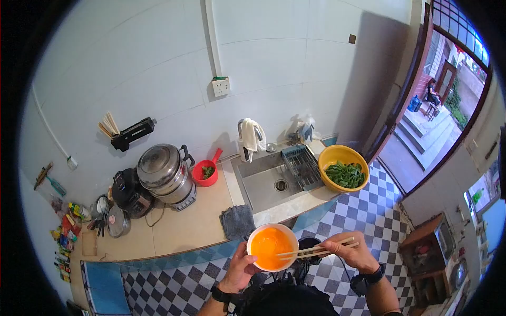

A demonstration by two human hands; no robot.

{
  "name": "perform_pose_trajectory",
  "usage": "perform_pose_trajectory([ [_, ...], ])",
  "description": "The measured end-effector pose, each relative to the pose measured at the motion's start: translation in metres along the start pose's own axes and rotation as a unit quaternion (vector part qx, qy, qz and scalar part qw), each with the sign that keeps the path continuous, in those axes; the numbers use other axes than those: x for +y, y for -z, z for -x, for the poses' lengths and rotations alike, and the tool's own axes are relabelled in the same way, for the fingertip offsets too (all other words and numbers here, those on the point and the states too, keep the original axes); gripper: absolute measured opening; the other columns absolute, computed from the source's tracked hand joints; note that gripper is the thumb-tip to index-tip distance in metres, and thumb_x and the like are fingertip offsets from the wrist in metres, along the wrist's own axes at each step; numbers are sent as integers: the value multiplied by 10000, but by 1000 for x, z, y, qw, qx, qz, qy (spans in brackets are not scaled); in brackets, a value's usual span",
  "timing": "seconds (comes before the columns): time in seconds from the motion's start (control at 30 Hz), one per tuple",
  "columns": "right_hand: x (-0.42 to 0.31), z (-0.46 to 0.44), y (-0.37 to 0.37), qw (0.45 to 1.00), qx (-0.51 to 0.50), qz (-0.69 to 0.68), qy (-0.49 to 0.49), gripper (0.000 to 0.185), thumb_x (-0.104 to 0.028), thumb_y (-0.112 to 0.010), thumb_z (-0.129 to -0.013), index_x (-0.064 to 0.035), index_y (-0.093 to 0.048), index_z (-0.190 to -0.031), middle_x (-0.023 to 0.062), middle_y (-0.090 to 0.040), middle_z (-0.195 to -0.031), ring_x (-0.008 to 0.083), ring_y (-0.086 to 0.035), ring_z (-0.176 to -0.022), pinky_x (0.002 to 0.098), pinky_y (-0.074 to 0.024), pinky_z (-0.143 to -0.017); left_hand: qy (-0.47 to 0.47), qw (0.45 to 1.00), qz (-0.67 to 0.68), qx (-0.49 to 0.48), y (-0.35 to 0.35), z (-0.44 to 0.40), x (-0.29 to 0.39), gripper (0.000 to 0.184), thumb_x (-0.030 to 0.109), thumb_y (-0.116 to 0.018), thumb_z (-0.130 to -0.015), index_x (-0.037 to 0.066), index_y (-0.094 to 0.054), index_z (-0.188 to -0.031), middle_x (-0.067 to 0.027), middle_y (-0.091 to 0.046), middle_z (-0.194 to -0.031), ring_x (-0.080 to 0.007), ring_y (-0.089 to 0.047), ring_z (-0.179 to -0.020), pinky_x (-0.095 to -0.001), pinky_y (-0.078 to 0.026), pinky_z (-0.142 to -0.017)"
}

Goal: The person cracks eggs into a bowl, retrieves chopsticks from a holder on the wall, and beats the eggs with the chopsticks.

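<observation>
My left hand [243,267] grips the rim and side of a white bowl [296,238], held in front of my body beside the counter edge. Inside the bowl is bright orange beaten egg [270,246]. Pinched in my right hand [352,254] is a pair of chopsticks [316,250]. Their tips reach into the egg at the bowl's right side. Just beyond the bowl a dark grey cloth [237,221] lies on the counter by the sink.
A steel sink [258,192] with a drying rack [303,167] is ahead. A yellow basin [329,154] of leafy greens stands at its right. Leftward are a red ladle-like pot [204,180], a steamer [163,171] and a black cooker [129,194]. Through the doorway a person [433,94] sits outside.
</observation>
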State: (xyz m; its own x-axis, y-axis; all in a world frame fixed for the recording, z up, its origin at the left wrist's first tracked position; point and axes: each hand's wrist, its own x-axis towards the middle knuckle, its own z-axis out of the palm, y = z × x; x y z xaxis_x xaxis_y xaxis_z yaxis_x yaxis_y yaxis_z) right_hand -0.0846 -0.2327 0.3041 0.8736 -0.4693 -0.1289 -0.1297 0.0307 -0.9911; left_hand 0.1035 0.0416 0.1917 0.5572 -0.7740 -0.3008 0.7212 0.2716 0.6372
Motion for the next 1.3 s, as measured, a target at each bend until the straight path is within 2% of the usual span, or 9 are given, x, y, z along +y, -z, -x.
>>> perform_pose_trajectory([
  [0.07, 2, -2, -1, 997, 27, -72, 20, 280, -174, -727, -1048, 98, -766, -1103, 192, -800, -1004, 245, -785, -870, 350, -649, -797, 9, 1000, -1, 0, 2, -1, 0, 522, 108, -728, -932, 71, -517, -1408, -114, -641, -1344, -271, -700, -1240, -469, -642, -999],
  [0.17, 2, -2, 4, 999, -42, 6, -7, 263, -163, -737, -1031, 97, -769, -1050, 221, -800, -972, 282, -796, -865, 378, -658, -809, 20, 1000, 3, 3, 5, 2, -4, 532, 111, -726, -937, 70, -516, -1424, -114, -647, -1344, -264, -701, -1242, -455, -639, -1006],
  [0.4, 21, 6, 10, 991, 23, -134, -7, 250, -143, -715, -1044, 101, -765, -1067, 231, -796, -1010, 302, -803, -897, 409, -672, -827, 17, 1000, 14, 0, -5, 7, 1, 528, 110, -717, -945, 69, -513, -1430, -101, -656, -1315, -252, -718, -1215, -442, -653, -972],
  [0.5, 14, 6, 12, 1000, -13, 1, -8, 263, -156, -704, -1049, 99, -767, -1071, 234, -795, -1008, 298, -802, -890, 399, -673, -817, 18, 1000, -13, 2, 1, 5, -2, 529, 112, -712, -948, 70, -510, -1435, -100, -656, -1304, -254, -721, -1206, -448, -656, -966],
  [0.67, 19, 5, 14, 999, 34, -24, 14, 250, -154, -729, -1034, 90, -780, -1054, 218, -801, -996, 290, -802, -890, 377, -667, -814, 16, 1000, -3, -6, 1, 3, -4, 545, 133, -712, -954, 65, -504, -1453, -108, -656, -1302, -247, -727, -1190, -447, -661, -950],
  [0.87, -16, -8, 6, 995, -79, 68, -10, 255, -157, -726, -1046, 89, -781, -1083, 171, -811, -967, 197, -777, -881, 318, -633, -802, 26, 999, -31, 6, 9, 6, 1, 532, 229, -685, -989, 51, -511, -1459, -118, -662, -1317, -240, -731, -1188, -445, -664, -942],
  [0.97, -16, -21, -2, 999, -21, 24, 6, 259, -157, -735, -1040, 95, -778, -1083, 175, -811, -968, 203, -781, -896, 326, -636, -799, 34, 999, -19, -10, 19, 3, 14, 518, 268, -659, -1007, 49, -525, -1458, -120, -668, -1317, -235, -729, -1195, -429, -659, -952],
  [1.1, -26, -33, -22, 993, -113, 10, -28, 264, -176, -747, -1033, 81, -786, -1081, 173, -810, -966, 216, -783, -884, 327, -632, -792, 55, 998, -27, -8, 48, 7, 23, 511, 282, -644, -1015, 44, -540, -1456, -121, -678, -1297, -225, -725, -1203, -391, -643, -985],
  [1.3, -24, -47, -66, 991, -119, 11, -54, 229, -163, -789, -989, 64, -806, -1018, 167, -809, -930, 222, -773, -833, 333, -613, -763, 13, 999, -29, 24, 60, 28, 49, 528, 265, -690, -984, 33, -548, -1436, -99, -684, -1242, -185, -725, -1159, -377, -634, -993],
])
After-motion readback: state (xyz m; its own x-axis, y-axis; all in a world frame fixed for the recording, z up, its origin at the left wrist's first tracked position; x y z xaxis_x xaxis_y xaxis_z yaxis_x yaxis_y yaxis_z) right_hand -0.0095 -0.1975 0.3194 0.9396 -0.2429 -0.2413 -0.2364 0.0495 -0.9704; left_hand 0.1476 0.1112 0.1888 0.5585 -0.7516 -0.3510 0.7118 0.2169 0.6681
